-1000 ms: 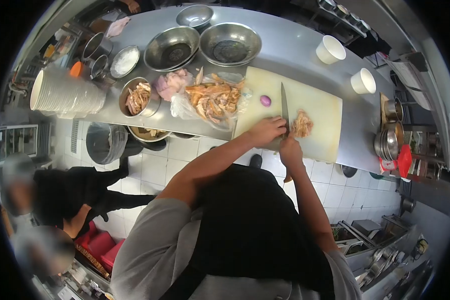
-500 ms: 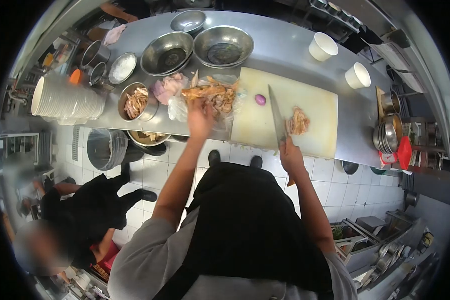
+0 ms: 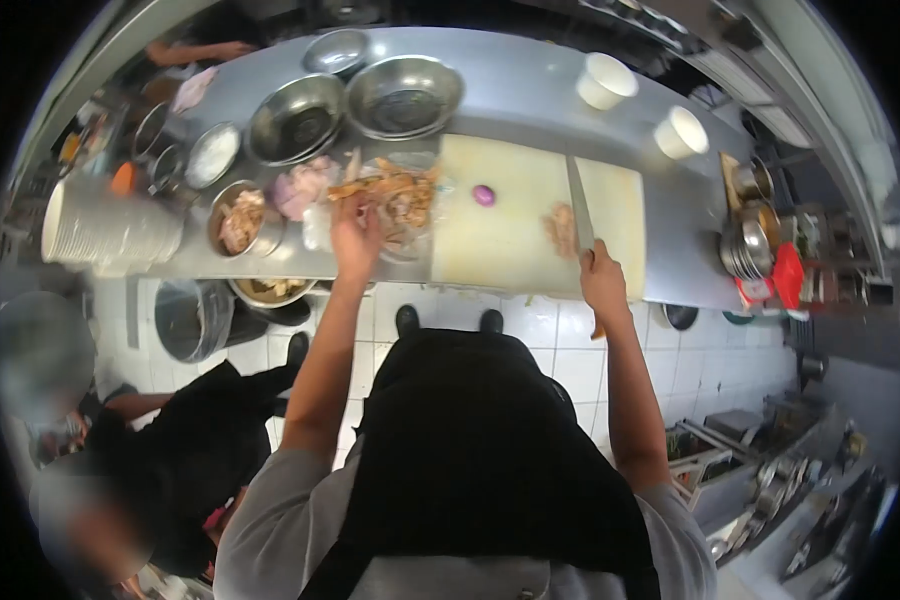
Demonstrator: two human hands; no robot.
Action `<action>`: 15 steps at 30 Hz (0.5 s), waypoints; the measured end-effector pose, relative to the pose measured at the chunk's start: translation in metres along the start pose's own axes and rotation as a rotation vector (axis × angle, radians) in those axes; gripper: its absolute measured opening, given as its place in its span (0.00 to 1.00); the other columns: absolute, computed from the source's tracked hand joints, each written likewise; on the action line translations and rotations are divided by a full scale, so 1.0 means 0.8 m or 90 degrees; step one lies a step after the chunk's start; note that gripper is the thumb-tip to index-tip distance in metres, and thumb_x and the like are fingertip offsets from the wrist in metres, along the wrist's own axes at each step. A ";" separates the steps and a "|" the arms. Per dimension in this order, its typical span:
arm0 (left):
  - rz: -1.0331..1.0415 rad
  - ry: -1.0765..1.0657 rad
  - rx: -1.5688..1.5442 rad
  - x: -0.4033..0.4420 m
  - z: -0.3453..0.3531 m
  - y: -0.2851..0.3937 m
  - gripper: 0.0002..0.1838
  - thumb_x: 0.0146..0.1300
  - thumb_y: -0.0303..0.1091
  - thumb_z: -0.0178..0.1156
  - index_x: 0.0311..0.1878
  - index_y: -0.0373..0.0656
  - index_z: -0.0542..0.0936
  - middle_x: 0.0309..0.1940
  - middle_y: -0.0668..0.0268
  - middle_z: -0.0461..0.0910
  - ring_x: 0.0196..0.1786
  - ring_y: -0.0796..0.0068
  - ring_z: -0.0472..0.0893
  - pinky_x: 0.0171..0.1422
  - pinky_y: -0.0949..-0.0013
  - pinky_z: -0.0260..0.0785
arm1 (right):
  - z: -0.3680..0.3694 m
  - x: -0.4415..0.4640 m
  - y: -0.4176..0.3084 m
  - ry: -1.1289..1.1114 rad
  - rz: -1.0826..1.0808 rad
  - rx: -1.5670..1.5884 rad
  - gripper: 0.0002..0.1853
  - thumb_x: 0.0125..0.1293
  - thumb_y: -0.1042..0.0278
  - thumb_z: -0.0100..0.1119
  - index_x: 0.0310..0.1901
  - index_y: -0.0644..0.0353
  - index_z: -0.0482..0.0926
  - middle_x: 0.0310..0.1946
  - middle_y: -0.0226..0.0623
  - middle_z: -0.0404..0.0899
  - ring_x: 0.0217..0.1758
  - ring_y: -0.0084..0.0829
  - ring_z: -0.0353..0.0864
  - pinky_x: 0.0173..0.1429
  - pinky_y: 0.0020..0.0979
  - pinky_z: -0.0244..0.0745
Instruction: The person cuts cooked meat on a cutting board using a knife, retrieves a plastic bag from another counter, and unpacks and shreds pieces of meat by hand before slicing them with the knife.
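My right hand (image 3: 603,277) is wrapped round the handle of a long kitchen knife (image 3: 581,210), its blade pointing away over the white cutting board (image 3: 510,245). Just left of the blade lies a small heap of chopped meat (image 3: 560,231). A peeled purple onion (image 3: 484,195) rests farther left on the board. My left hand (image 3: 357,240) reaches to the near left edge of a pile of browned meat strips (image 3: 398,190) on clear plastic. Its fingers look apart and touch the meat, slightly blurred. Pale pink raw meat (image 3: 305,187) sits beyond that hand to the left.
Steel bowls (image 3: 405,95) stand along the back. A steel pot with meat pieces (image 3: 240,222) and stacked white containers (image 3: 110,222) are at left. White tubs (image 3: 607,82) stand back right. Below left are a bin (image 3: 185,318) and a co-worker in black (image 3: 185,435).
The view has shifted, moving the counter leftward in frame. My right hand and the knife have moved right across the chopped meat. My left hand stays at the meat pile.
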State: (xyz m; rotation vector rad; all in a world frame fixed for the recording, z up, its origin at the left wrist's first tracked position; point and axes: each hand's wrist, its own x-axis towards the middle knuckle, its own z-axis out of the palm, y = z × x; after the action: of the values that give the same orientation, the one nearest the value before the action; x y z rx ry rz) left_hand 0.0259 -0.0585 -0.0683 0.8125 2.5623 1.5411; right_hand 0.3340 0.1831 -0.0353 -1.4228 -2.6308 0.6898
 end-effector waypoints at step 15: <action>0.175 -0.244 -0.118 -0.100 0.306 0.150 0.31 0.70 0.36 0.48 0.68 0.23 0.55 0.69 0.37 0.54 0.73 0.39 0.53 0.77 0.54 0.47 | 0.051 -0.058 0.046 0.034 -0.004 0.003 0.16 0.66 0.65 0.50 0.51 0.67 0.68 0.25 0.61 0.77 0.27 0.61 0.78 0.35 0.57 0.73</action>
State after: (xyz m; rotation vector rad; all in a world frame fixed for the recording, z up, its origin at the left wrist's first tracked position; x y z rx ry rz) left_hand 0.2168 0.1476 -0.1095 1.3293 2.0724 1.4809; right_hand 0.3781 0.1484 -0.0809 -1.4109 -2.5909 0.6471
